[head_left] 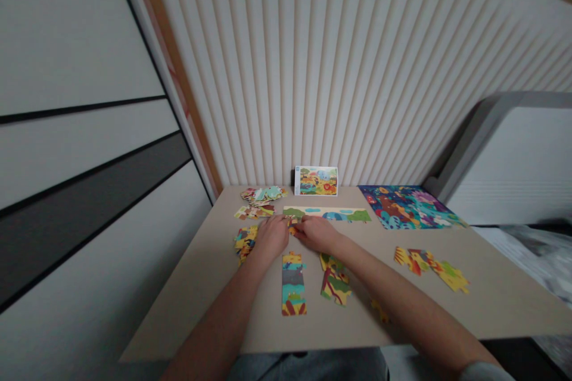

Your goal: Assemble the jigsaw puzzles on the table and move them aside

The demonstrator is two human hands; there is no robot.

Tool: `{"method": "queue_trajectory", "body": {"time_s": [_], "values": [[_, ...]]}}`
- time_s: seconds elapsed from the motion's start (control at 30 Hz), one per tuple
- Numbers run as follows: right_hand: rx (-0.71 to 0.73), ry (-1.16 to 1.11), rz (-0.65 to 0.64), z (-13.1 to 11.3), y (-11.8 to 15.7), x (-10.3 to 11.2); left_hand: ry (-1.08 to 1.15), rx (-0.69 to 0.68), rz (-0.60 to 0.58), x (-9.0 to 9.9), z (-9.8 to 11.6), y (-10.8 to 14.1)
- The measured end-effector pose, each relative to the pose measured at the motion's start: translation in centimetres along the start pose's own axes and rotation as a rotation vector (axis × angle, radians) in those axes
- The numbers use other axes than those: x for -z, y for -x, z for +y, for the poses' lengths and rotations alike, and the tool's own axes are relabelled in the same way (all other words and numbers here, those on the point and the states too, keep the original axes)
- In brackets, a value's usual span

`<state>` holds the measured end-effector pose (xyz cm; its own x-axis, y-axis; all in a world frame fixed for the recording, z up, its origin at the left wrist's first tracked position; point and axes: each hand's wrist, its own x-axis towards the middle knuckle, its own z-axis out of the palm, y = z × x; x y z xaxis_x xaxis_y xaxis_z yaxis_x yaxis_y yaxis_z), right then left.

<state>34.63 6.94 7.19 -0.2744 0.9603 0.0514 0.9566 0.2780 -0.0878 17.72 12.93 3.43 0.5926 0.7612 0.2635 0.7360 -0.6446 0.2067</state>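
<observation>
My left hand [273, 237] and my right hand [318, 233] meet over the table's middle, fingers bent and closed on a small orange-yellow puzzle piece [292, 228] between them. Fingers cover part of it. Just beyond lies a joined puzzle strip [344, 214] with green bushes and blue shapes; the piece is at its left end, but I cannot tell whether they interlock. Nearer to me is a joined upright strip [294, 286] with teal and grey bands. Beside my left wrist sits a pile of yellow pieces [245, 241]. Green and yellow pieces [336, 284] lie partly under my right forearm.
A picture box [316, 181] stands against the ribbed wall. Stacked pieces [263, 195] lie at the back left. A dark blue finished puzzle [411, 207] occupies the back right. Orange-yellow pieces [431, 265] lie at right, and another piece [379, 311] beneath my right forearm.
</observation>
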Motion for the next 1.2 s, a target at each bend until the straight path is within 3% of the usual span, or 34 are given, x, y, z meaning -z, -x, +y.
{"method": "queue_trajectory", "body": {"time_s": [0.17, 0.37, 0.63, 0.8, 1.0, 1.1, 1.2], "values": [[0.082, -0.013, 0.050, 0.6, 0.2, 0.3, -0.010, 0.010, -0.011, 0.2, 0.3, -0.1], [0.187, -0.037, 0.104, 1.0, 0.3, -0.9, -0.011, 0.000, -0.022, 0.2, 0.2, -0.3], [0.232, 0.050, 0.084, 1.0, -0.2, -0.8, -0.006, -0.006, -0.020, -0.2, -0.4, -0.4], [0.282, -0.009, 0.073, 1.4, 0.3, 0.1, 0.003, -0.018, -0.025, -0.4, -1.0, -0.3], [0.076, -0.302, 0.265, 4.7, 6.1, 1.2, 0.014, -0.021, -0.029, -0.7, -1.7, -0.4], [-0.012, -0.446, 0.221, 5.3, 10.5, 1.7, 0.023, -0.022, -0.035, -1.0, -1.7, -0.5], [-0.055, -0.465, 0.160, 3.7, 14.5, 2.1, 0.026, -0.015, -0.037, -1.1, -1.5, -0.4]]}}
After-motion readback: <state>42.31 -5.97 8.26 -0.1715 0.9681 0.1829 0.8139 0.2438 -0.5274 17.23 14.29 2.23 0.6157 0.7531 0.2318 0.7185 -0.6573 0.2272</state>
